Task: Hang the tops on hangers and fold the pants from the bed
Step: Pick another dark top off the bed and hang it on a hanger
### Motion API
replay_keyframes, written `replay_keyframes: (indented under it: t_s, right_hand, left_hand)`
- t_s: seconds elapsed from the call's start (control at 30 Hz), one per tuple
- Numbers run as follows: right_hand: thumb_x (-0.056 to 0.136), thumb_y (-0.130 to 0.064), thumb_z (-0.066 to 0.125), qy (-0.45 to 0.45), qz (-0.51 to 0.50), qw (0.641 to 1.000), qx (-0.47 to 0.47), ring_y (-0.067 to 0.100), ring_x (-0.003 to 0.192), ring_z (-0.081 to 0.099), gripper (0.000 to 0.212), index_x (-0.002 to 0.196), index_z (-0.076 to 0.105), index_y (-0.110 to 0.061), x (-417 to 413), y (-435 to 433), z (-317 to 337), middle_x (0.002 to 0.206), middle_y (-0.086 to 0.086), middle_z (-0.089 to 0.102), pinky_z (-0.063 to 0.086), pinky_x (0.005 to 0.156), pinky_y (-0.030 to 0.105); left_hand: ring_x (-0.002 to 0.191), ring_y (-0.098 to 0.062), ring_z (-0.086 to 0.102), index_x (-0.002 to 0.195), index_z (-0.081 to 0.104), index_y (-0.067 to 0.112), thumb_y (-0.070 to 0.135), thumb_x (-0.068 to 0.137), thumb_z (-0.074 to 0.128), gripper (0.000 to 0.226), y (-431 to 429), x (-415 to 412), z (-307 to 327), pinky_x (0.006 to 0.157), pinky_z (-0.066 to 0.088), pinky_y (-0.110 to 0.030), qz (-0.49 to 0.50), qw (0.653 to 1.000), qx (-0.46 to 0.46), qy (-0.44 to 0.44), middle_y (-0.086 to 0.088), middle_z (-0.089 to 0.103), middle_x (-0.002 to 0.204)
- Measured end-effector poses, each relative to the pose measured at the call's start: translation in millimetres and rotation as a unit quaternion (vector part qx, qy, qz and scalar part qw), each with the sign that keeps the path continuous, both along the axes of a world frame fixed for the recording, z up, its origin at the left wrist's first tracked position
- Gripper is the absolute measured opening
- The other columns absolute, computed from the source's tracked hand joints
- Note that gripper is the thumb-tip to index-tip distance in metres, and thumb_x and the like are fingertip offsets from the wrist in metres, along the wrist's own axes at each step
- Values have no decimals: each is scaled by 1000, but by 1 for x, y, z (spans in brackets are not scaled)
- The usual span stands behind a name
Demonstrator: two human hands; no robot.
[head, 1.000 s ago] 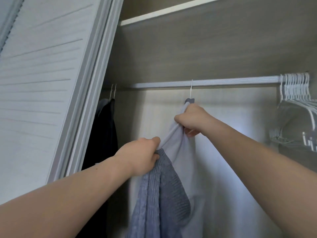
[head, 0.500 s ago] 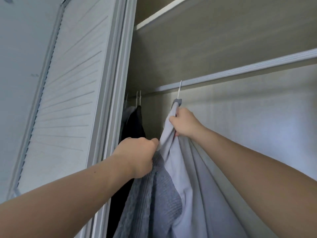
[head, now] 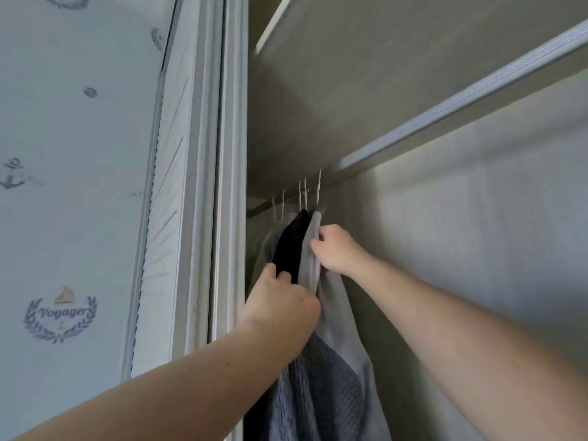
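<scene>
Our left hand (head: 281, 302) clenches a fold of the grey top (head: 340, 319), low down beside the black garment (head: 289, 243). Our right hand (head: 337, 249) pinches the top's shoulder higher up. The top hangs by its hook (head: 319, 186) from the rail (head: 461, 100), hard against its neighbours. If we tug downward, we judge the shoulder may slide off, or the hook may lift free.

The only legible word is "Voyager" (head: 60, 311), in script on the pale wallpaper (head: 79, 202) at about 8 o'clock. It is ringed by a laurel wreath (head: 31, 321) beneath a small sailboat emblem (head: 64, 295). At 9 o'clock the same wallpaper bears an anchor sign (head: 12, 175). Fainter emblems (head: 91, 92) toward 11 o'clock are too blurred to read.
</scene>
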State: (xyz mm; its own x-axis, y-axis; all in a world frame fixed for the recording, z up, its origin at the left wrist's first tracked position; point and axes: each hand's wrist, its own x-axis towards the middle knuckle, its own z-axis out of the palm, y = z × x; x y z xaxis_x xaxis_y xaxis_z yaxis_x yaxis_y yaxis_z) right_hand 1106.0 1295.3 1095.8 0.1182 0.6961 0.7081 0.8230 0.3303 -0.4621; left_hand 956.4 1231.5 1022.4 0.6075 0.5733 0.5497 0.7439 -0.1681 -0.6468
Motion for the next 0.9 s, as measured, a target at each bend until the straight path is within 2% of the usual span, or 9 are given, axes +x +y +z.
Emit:
replay_keyframes:
  t_s: [0.1, 0.23, 0.37, 0.43, 0.5, 0.57, 0.67, 0.8, 0.9]
  right_hand:
    - [101, -20, 46, 5, 12, 1000, -23, 31, 74, 65, 28, 75, 51, -12, -7, 19, 1, 75, 11, 60, 54, 69, 42]
    - [103, -24, 45, 6, 23, 999, -44, 39, 98, 64, 23, 90, 54, -8, -17, 35, 1, 95, 20, 62, 55, 89, 50]
    - [103, -28, 48, 4, 27, 999, -23, 39, 92, 67, 24, 88, 57, -11, -10, 34, -7, 87, 17, 64, 55, 82, 48]
    - [103, -33, 50, 1, 22, 1000, 8, 33, 90, 67, 27, 110, 64, -10, -5, 26, -12, 90, 12, 66, 54, 80, 43]
    - [102, -39, 48, 9, 16, 999, 38, 22, 90, 64, 44, 141, 50, -17, -4, 14, -18, 108, 7, 66, 55, 85, 39]
    - [102, -46, 44, 14, 17, 996, 83, 20, 106, 58, 53, 150, 36, -26, -7, -1, -26, 131, 4, 58, 50, 94, 38]
    - [101, -51, 36, -41, 8, 984, 172, 23, 140, 34, 55, 152, 28, -31, -22, -27, -38, 154, -1, 39, 34, 109, 43]
    - [101, -53, 29, -102, 5, 962, 253, 17, 150, 15, 59, 156, 20, -33, -72, -69, -57, 162, -7, 26, 19, 119, 48]
    - [100, -56, 23, -151, 20, 958, 243, 16, 154, 1, 62, 157, 10, -37, -133, -99, -77, 167, -6, 11, 3, 120, 53]
  left_hand:
    - [114, -32, 52, 117, 58, 12, 17, 96, 56, 21, 5, 5, 1, 108, 26, -49, 43, 999, -19, -12, -7, 64, 113]
    - [107, -30, 52, 107, 59, 15, 14, 96, 55, 12, 11, 4, 2, 101, 27, -46, 81, 996, -34, -30, -4, 64, 104]
    - [104, -29, 53, 102, 59, 15, 15, 95, 56, 7, 7, 2, -1, 94, 29, -45, 79, 997, -16, -14, -4, 65, 100]
    - [103, -29, 51, 103, 59, 14, 17, 95, 57, 9, 0, -2, -5, 92, 29, -44, 60, 998, 4, -5, -5, 65, 98]
    - [99, -30, 47, 107, 61, 15, 21, 95, 58, 15, -11, -10, -11, 89, 28, -45, 24, 999, 35, -4, -5, 63, 94]
    - [106, -32, 45, 114, 59, 15, 28, 95, 55, 24, -22, -25, -20, 95, 27, -48, -23, 997, 75, -8, -6, 63, 103]
    - [129, -38, 40, 117, 61, 14, 35, 95, 49, 33, -43, -58, -35, 113, 18, -57, -88, 990, 111, -27, -12, 60, 126]
    - [145, -39, 36, 121, 66, 16, 47, 90, 59, 44, -76, -121, -51, 117, 24, -62, -101, 985, 124, -59, -15, 55, 144]
    - [148, -37, 32, 132, 62, 18, 52, 89, 59, 55, -108, -180, -64, 116, 21, -62, -66, 988, 120, -76, -12, 48, 152]
